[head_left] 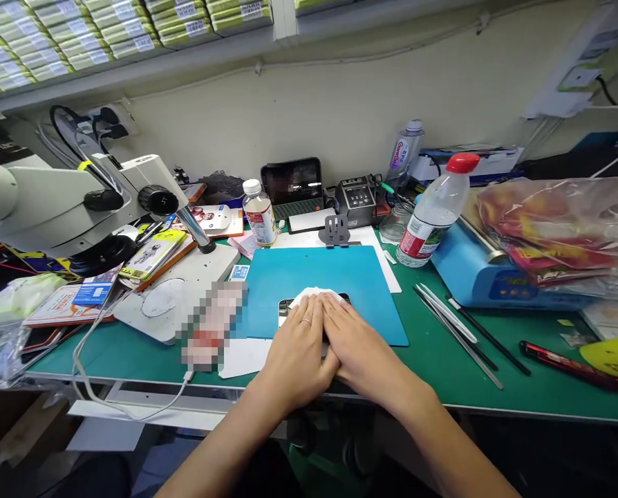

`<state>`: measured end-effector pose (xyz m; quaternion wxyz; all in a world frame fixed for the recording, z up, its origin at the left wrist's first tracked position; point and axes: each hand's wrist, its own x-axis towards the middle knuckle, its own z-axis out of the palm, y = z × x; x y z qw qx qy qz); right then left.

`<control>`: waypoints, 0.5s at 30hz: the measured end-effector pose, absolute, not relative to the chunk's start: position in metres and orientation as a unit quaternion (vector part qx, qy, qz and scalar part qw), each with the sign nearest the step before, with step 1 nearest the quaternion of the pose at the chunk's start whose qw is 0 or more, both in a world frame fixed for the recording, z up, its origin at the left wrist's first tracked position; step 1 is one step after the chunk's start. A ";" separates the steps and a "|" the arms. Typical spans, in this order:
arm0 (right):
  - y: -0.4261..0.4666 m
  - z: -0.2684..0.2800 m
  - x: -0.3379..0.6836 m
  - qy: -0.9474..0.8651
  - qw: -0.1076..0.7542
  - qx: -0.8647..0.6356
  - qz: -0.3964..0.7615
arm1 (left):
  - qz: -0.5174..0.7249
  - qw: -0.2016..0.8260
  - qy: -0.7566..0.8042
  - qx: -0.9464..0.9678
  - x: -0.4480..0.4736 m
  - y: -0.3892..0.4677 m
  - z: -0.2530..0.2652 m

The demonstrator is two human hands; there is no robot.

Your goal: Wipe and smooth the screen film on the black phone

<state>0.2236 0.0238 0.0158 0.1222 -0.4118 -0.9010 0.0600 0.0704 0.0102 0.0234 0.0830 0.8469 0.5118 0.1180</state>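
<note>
The left hand [301, 349] slanted in palm down, its straight fingers lying flat and unclosed on a white wipe [309, 292] over a shiny phone-like device [284, 315] on the blue mat [270, 270], while the right hand [358, 342], touching it, rested equally flattened fingers there.

phone [284, 312] on mat [319, 266]; scope [44, 207] l., btl [426, 225] r.

blue mat [314, 266]: comfy gap at 12 o'clock | grey stand [334, 229] right behind | bottle [426, 227] crowds 2 | both hands [297, 354] plug 6
</note>
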 end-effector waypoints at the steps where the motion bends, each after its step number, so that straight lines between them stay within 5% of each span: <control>1: 0.022 0.015 0.228 -0.897 0.124 -0.421 0.051 | 0.118 0.087 0.502 0.852 0.074 0.012 0.025; 15: 0.018 0.000 0.253 -0.885 0.112 -0.452 0.008 | 0.109 0.093 0.465 0.874 0.091 0.019 0.020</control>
